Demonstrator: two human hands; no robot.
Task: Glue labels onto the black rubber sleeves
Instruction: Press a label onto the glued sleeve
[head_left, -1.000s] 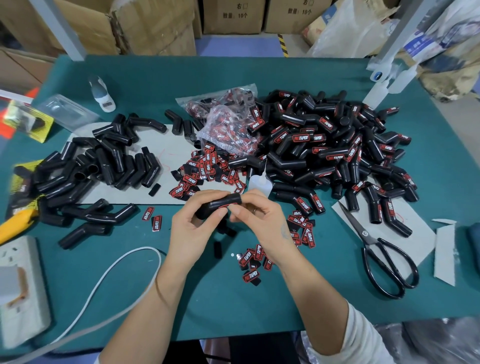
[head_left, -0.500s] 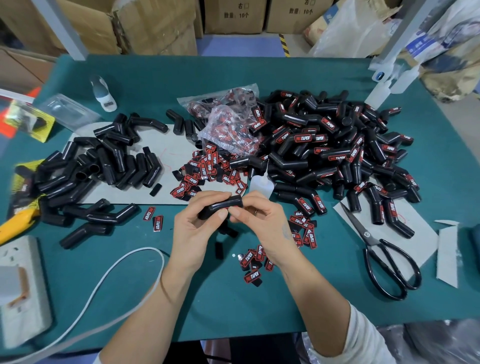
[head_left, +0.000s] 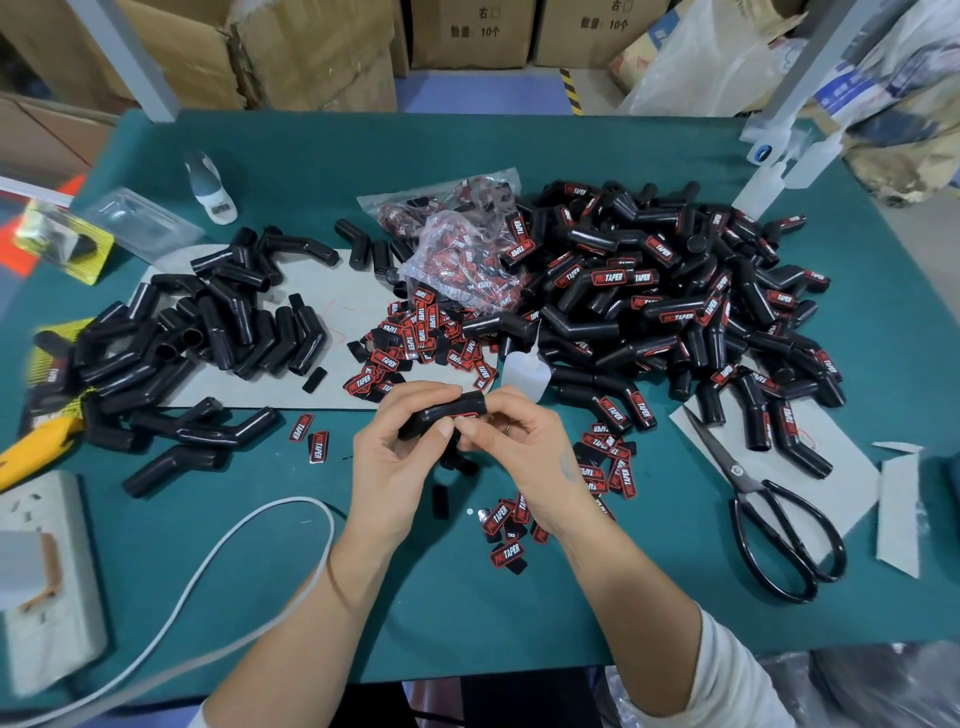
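Surface: green mat (head_left: 467, 597) on a workbench, cardboard boxes (head_left: 311, 52) behind.
Held sleeve (head_left: 444, 414): black, long axis nearly level, far end tilted slightly up and toward the right; red edge of a label just showing along its near side.
Left hand (head_left: 400, 452): fingers curled round the sleeve's near-left end, thumb on its side.
Right hand (head_left: 514, 441): thumb and fingertips pinching the sleeve's right end.
Beyond the fingers: small glue bottle (head_left: 522, 370), loose labels (head_left: 415, 343).
Right of the fingers: labelled sleeves (head_left: 675, 301), scissors (head_left: 774, 514).
Left of the fingers: plain sleeves (head_left: 208, 338).

Small factory packing bench: green work table (head_left: 519, 597), heaped rubber sleeves (head_left: 675, 312), stacked cardboard cartons (head_left: 467, 31) behind.
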